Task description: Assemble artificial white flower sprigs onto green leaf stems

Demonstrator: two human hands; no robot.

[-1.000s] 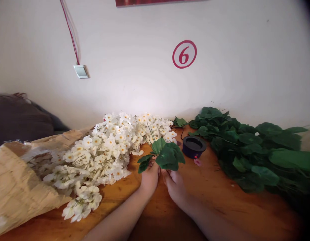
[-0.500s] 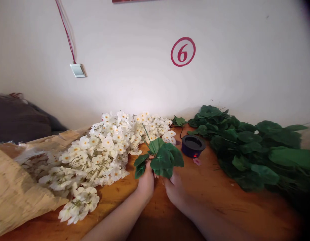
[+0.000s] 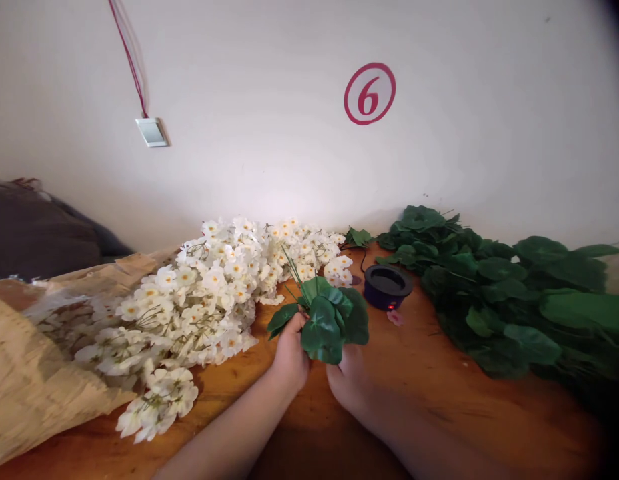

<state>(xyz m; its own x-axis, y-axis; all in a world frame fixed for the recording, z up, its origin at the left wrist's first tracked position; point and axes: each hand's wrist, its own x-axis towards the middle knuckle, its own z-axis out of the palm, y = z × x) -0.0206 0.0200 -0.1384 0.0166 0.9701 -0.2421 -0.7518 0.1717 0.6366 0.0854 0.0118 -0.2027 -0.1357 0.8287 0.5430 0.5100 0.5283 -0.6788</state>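
Gripping a small bunch of green artificial leaves (image 3: 323,327), the left hand (image 3: 291,357) sits at the front of the wooden table (image 3: 429,393), its fingers curled closely around the base of the bunch, while thin green stems (image 3: 295,275) rise behind the leaves. The right hand (image 3: 349,383) lies just beneath the leaves, its fingertips hidden, so its hold cannot be told. Compared with a moment earlier, the right hand sits lower and the bunch leans more on the left hand. To the left, white flower sprays (image 3: 199,300) spill across crumpled kraft paper (image 3: 34,373). Just beyond the bunch stands a dark round dish (image 3: 388,287) with a red light (image 3: 390,307) on its side; its contents cannot be made out. A pink petal (image 3: 394,318) lies beside it. Farther right, a heap of loose leaves (image 3: 509,293) lies against the white wall (image 3: 249,133), which bears a circled numeral 6 (image 3: 369,94).
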